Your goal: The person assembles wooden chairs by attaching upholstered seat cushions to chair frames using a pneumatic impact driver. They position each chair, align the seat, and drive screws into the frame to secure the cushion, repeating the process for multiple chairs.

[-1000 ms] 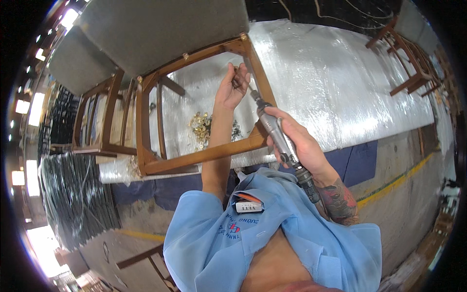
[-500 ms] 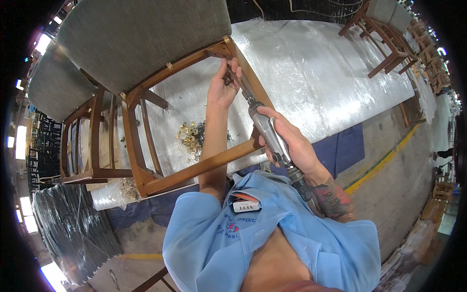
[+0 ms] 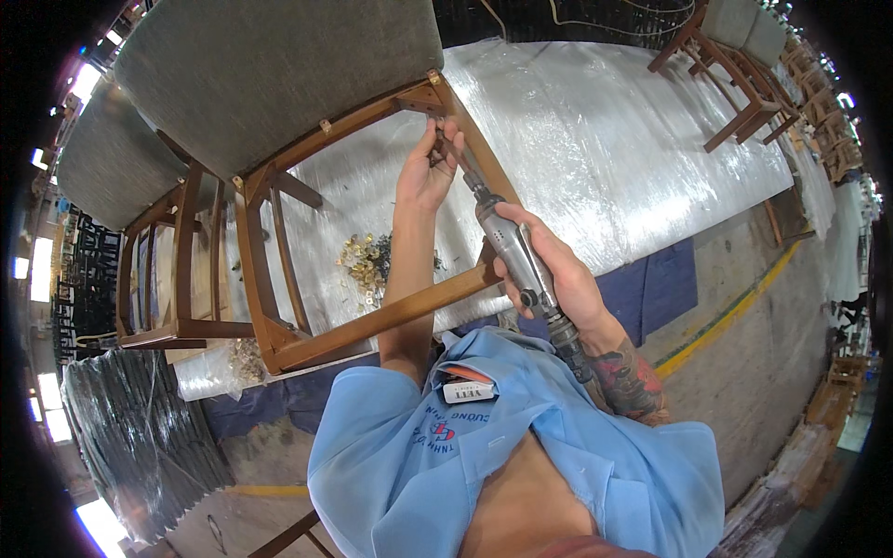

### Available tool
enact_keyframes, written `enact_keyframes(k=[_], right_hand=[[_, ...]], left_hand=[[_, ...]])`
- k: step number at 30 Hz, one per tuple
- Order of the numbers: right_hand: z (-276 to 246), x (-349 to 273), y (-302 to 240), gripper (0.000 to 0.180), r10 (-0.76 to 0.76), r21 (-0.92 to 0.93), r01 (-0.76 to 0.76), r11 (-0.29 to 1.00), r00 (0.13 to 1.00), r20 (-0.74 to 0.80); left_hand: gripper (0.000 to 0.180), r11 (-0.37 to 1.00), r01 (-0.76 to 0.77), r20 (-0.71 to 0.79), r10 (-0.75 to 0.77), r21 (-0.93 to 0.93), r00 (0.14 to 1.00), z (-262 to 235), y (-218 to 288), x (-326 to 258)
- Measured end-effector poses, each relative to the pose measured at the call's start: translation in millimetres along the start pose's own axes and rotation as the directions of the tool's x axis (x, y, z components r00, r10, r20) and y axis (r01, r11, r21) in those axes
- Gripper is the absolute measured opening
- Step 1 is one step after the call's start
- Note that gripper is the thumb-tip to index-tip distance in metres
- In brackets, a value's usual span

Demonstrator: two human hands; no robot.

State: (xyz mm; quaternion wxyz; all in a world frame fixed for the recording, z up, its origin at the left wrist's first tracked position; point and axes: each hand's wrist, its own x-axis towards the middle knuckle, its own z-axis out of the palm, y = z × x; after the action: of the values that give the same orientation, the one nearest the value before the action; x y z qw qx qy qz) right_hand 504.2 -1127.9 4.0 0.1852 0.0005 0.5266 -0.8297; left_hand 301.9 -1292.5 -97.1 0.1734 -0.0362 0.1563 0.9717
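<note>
A metal air screwdriver (image 3: 523, 256) lies in my right hand (image 3: 563, 274), which is wrapped round its body. Its bit end points up and left toward my left hand (image 3: 428, 172). The fingers of that hand are curled beside the bit, inside a corner of a wooden chair frame (image 3: 400, 312). Something small and dark shows between them, too small to name. My left forearm passes under the frame's near rail. The chair has a grey-green upholstered back (image 3: 279, 74) and an open seat frame. Small brass brackets (image 3: 326, 126) sit along its rear rail.
A pile of brass brackets (image 3: 361, 262) and dark screws (image 3: 383, 249) lies on the plastic-wrapped table (image 3: 595, 149). Another chair (image 3: 181, 270) stands at the left, and further chairs (image 3: 744, 88) at the far right. Wrapped dark stock (image 3: 139, 437) sits at lower left.
Both hands and the screwdriver stay at the same frame corner. Only a very slight shift of the right hand and tool shows.
</note>
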Motion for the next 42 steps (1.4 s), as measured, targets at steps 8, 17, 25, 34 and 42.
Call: enact_keyframes(k=[8, 17, 25, 34, 42], right_hand=[[-11.1, 3.9, -1.1, 0.055, -0.011, 0.023, 0.01, 1.0, 0.999, 0.035], [-27.5, 28.1, -31.0, 0.052, -0.164, -0.029, 0.163, 0.986, 0.986, -0.032], [-44.9, 63.9, -46.3, 0.049, -0.161, -0.068, 0.158, 0.985, 0.986, -0.039], [-45.3, 84.0, -51.0, 0.047, -0.104, -0.2, 0.093, 0.975, 0.994, -0.045], [-38.0, 109.2, -35.0, 0.048, -0.034, -0.182, 0.029, 0.983, 0.999, -0.029]], left_hand=[[0.026, 0.978, -0.093, 0.055, 0.084, 0.186, 0.995, 1.0, -2.4, -7.2], [0.045, 0.656, 0.119, -0.252, 0.112, 0.745, 0.961, -79.2, -24.0, -133.6], [0.036, 0.869, 0.251, -0.399, -0.068, 0.427, 0.915, -78.9, 19.4, -331.9], [0.038, 0.737, 0.088, -0.263, 0.125, 0.67, 0.957, 70.8, 44.7, -244.8], [0.041, 0.6, 0.211, -0.415, 0.225, 0.772, 0.882, 17.0, 35.6, -1.8]])
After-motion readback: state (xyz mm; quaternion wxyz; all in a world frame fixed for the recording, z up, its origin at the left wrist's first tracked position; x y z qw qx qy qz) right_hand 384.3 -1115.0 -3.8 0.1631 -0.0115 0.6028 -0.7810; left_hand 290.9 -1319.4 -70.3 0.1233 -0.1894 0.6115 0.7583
